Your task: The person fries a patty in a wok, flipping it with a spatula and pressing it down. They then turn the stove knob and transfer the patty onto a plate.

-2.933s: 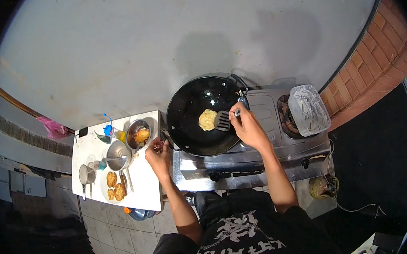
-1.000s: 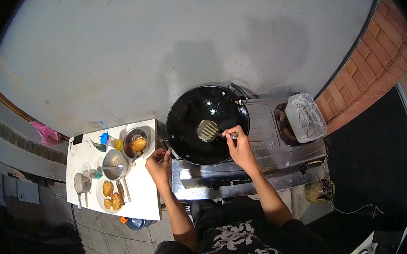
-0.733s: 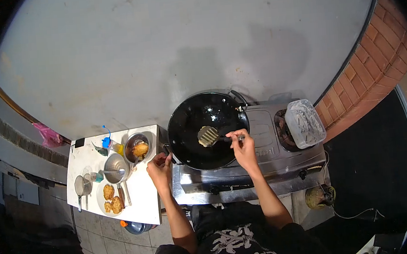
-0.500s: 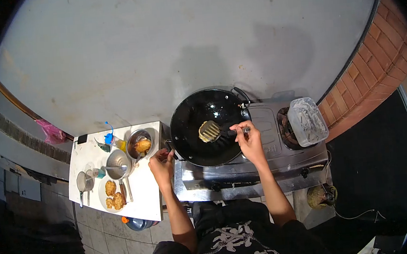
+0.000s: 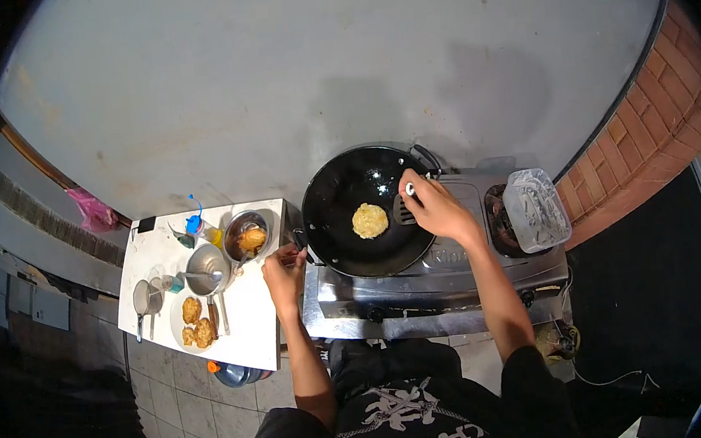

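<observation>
In the black wok (image 5: 353, 256) on the stove lies a round, pale yellow fritter (image 5: 370, 221). My right hand (image 5: 431, 203) is wrapped round the handle of a slotted spatula (image 5: 403, 211), whose head is over the wok just right of the fritter and apart from it. At the wok's left side, my left hand (image 5: 285, 272) has its fingers closed at the black side handle (image 5: 301, 239). Its fingertips partly hide how it grips the handle.
Left, a white table (image 5: 252, 334) bears a plate (image 5: 177, 319) of browned fritters, a metal bowl (image 5: 243, 219) with food, a saucepan (image 5: 207, 267), strainers and an oil bottle (image 5: 210, 232). A plastic container (image 5: 536, 210) sits over the right burner.
The spatula has come off the fritter and moved right, its handle now raised more steeply. My right hand has moved up. The fritter is now uncovered, and the view has shifted slightly.
</observation>
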Tool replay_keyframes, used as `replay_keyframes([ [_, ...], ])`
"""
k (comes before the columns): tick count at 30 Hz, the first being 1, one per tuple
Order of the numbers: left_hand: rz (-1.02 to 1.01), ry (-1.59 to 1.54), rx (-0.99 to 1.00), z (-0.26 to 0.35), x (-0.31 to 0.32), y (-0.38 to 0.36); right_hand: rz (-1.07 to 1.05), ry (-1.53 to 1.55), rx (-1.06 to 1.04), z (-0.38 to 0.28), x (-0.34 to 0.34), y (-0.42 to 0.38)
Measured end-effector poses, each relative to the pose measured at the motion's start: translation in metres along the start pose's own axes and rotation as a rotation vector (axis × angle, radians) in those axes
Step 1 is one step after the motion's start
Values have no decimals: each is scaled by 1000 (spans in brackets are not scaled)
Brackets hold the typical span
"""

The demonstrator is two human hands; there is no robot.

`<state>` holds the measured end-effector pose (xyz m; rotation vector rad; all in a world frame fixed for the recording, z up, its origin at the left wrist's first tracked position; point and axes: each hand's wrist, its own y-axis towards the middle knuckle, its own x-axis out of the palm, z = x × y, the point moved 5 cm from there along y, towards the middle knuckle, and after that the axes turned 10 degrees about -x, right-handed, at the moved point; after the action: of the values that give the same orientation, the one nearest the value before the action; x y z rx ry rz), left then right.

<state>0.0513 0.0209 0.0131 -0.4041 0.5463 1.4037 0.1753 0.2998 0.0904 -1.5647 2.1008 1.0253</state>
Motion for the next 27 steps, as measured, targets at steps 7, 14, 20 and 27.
replay_keyframes([
  [7,-21,-43,-5,0,-1,-4,-50,82,48,31,15,27],
  [14,-56,-80,-41,-6,-1,-1,151,302,8,58,29,8],
  [20,-80,-56,-51,0,-2,0,74,198,50,10,23,-8],
  [27,-33,-59,39,0,-4,1,141,89,76,8,20,-9],
])
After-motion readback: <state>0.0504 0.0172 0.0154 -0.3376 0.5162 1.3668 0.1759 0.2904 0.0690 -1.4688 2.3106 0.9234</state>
